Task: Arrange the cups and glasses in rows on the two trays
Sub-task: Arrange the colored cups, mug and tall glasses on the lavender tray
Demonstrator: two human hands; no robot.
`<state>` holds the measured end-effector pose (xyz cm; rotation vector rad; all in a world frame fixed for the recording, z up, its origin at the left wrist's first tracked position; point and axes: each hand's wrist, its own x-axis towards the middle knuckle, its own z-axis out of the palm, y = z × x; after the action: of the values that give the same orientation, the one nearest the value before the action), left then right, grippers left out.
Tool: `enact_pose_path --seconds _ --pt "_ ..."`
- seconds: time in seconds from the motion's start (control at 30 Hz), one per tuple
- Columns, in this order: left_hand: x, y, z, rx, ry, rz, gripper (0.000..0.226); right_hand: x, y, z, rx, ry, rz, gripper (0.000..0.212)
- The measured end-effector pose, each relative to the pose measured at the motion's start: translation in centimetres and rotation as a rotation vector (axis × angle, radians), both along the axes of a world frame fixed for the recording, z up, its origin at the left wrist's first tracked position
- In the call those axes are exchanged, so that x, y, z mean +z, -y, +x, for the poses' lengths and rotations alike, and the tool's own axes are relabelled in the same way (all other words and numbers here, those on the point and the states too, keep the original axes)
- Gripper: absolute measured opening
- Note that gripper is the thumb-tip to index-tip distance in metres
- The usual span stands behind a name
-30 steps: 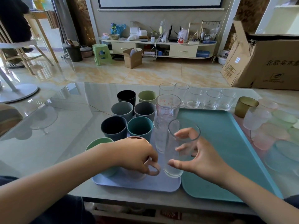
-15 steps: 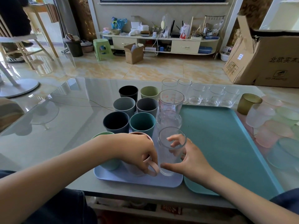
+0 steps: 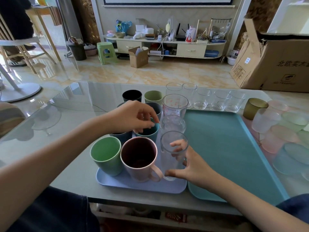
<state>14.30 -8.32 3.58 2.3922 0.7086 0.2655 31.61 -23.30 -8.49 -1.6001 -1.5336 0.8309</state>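
Glass (image 3: 173, 156), clear and tall, stood upright at the near right corner of the lilac tray (image 3: 142, 187), long axis vertical, mouth up. It sat just beside the pink mug (image 3: 139, 159), whose handle pointed toward the glass base. Right hand (image 3: 192, 164) held the glass: thumb at the base, fingers curled round the far side, seen through the wall. One second before, that glass was tilted and lifted off the tray; half a second before it was nearly down; by this moment it was upright on the tray.

Left hand (image 3: 133, 117) hovered over the teal cup (image 3: 148, 133), fingers loosely curled downward, gripping nothing. Earlier it rested on the pink mug and hid it; it had since lifted and moved away, leaving the mug in plain view.

Behind the held glass, two more clear glasses made one column along the tray's right edge, the far one printed (image 3: 174, 104). Green cup (image 3: 106, 158) stood left of the pink mug; dark and grey cups filled the rows behind.

Teal tray (image 3: 234, 156) lay touching the lilac tray's right side. Five clear glasses (image 3: 217, 101) lined the worktop (image 3: 50, 131) beyond it. Frosted tumblers (image 3: 284, 131) and an olive glass (image 3: 255, 108) stood at the right.
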Motion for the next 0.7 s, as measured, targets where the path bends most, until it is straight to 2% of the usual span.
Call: enact_pose_path --seconds 0.07,0.17,0.3,0.7 --pt "-0.8 -0.1 0.4 -0.016 0.015 0.206 0.018 0.0 -0.3 1.0 0.092 0.041 -0.090 0.078" --pt "-2.2 0.1 0.9 -0.091 -0.024 0.324 0.024 0.2 -0.7 3.0 0.183 0.105 -0.188 0.067" --pt "-3.2 -0.1 1.9 -0.089 -0.024 0.346 0.021 1.1 -0.9 4.2 0.119 0.155 -0.214 0.056" --pt "-3.7 -0.3 2.7 -0.060 0.027 0.385 0.011 0.9 -0.7 3.1 0.198 0.227 -0.241 0.056"
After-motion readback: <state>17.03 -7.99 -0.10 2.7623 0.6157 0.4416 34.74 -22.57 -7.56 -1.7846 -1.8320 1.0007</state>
